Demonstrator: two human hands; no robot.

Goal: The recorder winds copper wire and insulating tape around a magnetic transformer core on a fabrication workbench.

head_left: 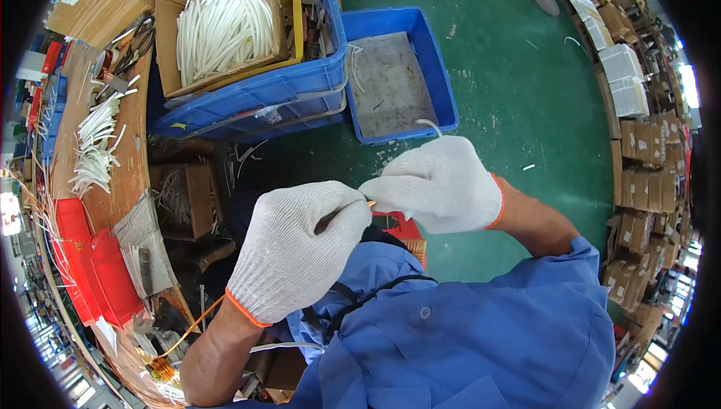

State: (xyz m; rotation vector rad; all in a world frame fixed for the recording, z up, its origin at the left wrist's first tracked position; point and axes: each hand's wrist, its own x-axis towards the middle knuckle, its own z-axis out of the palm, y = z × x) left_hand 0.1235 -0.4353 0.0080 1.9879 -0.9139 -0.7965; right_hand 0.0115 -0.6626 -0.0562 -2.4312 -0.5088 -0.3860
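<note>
Both gloved hands pinch closed: right hand grips a white tube, left hand feeds an orange wire in; threading looks barely begun.

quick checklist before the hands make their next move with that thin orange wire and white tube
1. Left hand pinching the orange wire: ok, fingertips closed on it.
2. Right hand holding the white tube: ok, its end curls up above the glove.
3. Wire tip meeting the tube opening: cannot tell, gloves hide it.
4. Wire slack: ok, it trails past the left wrist to a coil.
5. Spare tubes in the cardboard box: ok, plenty.
6. Blue bin on the floor: ok, open and near.
</note>
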